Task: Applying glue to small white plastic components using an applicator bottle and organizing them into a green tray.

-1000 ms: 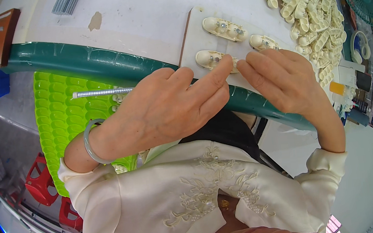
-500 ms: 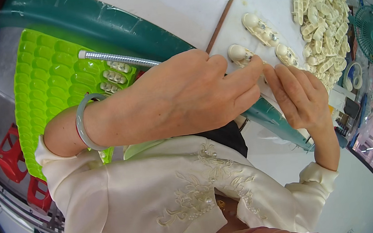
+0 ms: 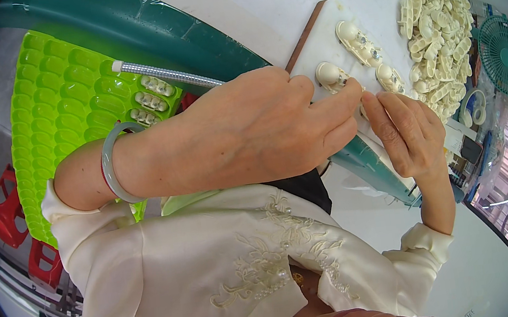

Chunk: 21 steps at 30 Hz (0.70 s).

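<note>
My left hand (image 3: 269, 127) reaches across from the left with its fingers curled and thumb and index tips pinched. My right hand (image 3: 406, 132) meets it at the fingertips, its fingers also pressed together. Whatever lies between the fingertips is too small and too covered to make out. Just beyond them, a cream plastic piece with a round end (image 3: 328, 74) lies on a white board (image 3: 322, 34). A longer cream piece with small shiny metal parts (image 3: 355, 41) and another cream piece (image 3: 388, 78) are beside it.
A large heap of cream plastic parts (image 3: 435, 25) covers the table's right side. At left, a bright green tray with oval hollows (image 3: 66, 93) holds several finished-looking pieces. A flexible metal tube (image 3: 169, 73) crosses it. A green fan (image 3: 505, 55) and red stools (image 3: 6, 217) stand around.
The whole view has shifted slightly. Both hands keep nearly the same pose, fingertips together, and the cream pieces on the board lie as before.
</note>
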### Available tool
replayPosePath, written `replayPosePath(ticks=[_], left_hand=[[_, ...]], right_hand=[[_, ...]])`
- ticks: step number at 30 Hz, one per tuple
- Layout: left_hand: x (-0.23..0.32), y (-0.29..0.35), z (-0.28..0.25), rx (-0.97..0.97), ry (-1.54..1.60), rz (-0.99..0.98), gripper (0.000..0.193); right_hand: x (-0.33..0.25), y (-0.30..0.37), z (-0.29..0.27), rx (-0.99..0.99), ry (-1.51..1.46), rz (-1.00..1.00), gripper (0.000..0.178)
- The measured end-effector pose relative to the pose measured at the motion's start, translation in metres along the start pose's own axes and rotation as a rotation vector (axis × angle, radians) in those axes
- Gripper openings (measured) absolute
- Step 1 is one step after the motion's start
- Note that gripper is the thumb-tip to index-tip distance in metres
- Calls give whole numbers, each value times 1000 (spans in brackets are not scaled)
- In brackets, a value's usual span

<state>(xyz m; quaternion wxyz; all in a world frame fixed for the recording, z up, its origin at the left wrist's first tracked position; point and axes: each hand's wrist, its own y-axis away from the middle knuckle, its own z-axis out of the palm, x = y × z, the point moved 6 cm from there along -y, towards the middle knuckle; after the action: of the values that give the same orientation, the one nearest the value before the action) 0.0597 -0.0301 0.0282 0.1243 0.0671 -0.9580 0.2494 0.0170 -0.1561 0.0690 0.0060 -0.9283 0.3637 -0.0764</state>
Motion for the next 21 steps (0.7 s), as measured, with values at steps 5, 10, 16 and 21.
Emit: replayPosePath(ticks=[5, 10, 16, 21], left_hand=[[0, -1, 1, 4, 4, -1, 7], [0, -1, 0, 8, -8, -8, 9], [0, -1, 3, -25, 7, -5, 10], [-1, 0, 3, -15, 19, -3, 10]], right_hand=[[-1, 0, 0, 31, 29, -28, 40], [8, -4, -2, 49, -121, 246, 28], [27, 13, 14, -12, -800, 969, 23], [26, 17, 23, -126, -944, 1206, 19]])
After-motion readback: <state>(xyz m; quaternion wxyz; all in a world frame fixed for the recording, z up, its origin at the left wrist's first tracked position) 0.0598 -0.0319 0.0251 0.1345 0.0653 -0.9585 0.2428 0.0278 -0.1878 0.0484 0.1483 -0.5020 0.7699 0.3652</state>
